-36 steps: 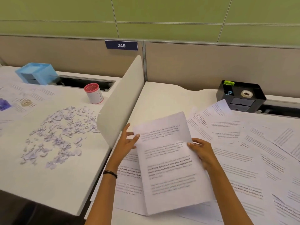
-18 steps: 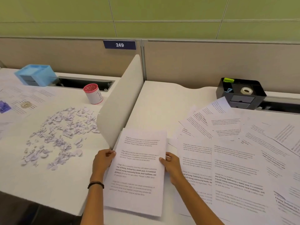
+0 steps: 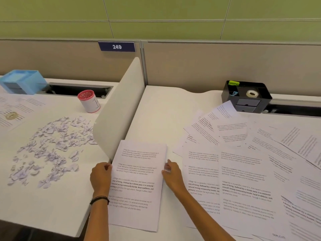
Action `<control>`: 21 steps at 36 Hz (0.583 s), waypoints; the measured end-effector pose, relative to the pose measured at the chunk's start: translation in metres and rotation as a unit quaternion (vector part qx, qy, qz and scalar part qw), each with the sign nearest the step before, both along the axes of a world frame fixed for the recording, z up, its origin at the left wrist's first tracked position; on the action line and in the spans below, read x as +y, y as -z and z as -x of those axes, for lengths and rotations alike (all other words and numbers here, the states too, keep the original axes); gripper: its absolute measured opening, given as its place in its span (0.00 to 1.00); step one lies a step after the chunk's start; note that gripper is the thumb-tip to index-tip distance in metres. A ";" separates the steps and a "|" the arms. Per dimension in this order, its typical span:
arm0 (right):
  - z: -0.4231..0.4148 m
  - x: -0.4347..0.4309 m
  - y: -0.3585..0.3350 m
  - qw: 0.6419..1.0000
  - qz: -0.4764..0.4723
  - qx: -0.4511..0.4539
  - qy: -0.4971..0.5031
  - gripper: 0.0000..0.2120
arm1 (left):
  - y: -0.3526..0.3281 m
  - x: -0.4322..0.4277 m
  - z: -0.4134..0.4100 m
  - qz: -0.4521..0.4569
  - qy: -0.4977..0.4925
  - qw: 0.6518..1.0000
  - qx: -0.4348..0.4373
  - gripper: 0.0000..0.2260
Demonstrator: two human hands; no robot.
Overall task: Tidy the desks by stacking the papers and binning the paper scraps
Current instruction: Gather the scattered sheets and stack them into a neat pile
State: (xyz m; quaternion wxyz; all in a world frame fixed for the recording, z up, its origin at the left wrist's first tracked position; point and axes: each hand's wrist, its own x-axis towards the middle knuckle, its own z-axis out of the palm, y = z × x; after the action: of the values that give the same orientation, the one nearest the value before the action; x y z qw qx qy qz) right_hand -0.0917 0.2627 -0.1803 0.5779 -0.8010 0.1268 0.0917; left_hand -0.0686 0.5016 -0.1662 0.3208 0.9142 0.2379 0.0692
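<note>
**Status.** Stacking appears to be at an early stage. A thin stack of papers (image 3: 137, 185) lies flat at the near left of the right desk (image 3: 165, 110), just beside the divider panel (image 3: 119, 108). The left hand (image 3: 100, 178) grips the stack's left edge with its fingers curled round it. The right hand (image 3: 172, 176) pinches the right edge, fingers close together. Both hands seem to be squaring the sheets.

**Remaining.** Many loose sheets (image 3: 243, 171) overlap in a fan across the right desk. The paper scraps (image 3: 50, 150) lie scattered on the left desk (image 3: 43, 206). No bin is in view.

**Materials.** The sheets are thin, white, rectangular and flexible, and carry printed text blocks. The scraps are small, torn, crumpled and irregular, and probably very light. The divider panel is rigid and smooth, with a rounded corner. Both desks have smooth matte white tops.
</note>
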 end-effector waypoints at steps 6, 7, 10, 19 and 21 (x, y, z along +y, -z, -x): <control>0.002 -0.039 -0.004 0.993 0.026 -0.096 0.056 0.18 | -0.017 -0.021 -0.016 -0.009 -0.003 0.999 -0.038 0.09; 0.003 -0.048 -0.005 0.991 0.031 -0.114 0.067 0.17 | -0.021 -0.028 -0.018 -0.011 0.004 0.999 -0.046 0.10; 0.005 -0.079 -0.008 0.982 0.053 -0.153 0.099 0.16 | -0.025 -0.051 -0.024 0.005 0.033 0.997 -0.067 0.09; 0.032 -0.202 -0.010 0.955 0.096 -0.139 0.244 0.15 | -0.011 -0.147 -0.030 0.246 0.161 0.955 0.030 0.13; 0.042 -0.233 -0.007 0.944 0.103 -0.127 0.287 0.15 | -0.008 -0.169 -0.027 0.261 0.162 0.949 0.075 0.19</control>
State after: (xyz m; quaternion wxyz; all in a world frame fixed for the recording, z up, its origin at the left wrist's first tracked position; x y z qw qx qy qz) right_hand -0.1337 0.0300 -0.1735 0.5058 -0.7907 0.2856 -0.1935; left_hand -0.0417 0.3322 -0.1585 0.5361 0.8273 0.1199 -0.1173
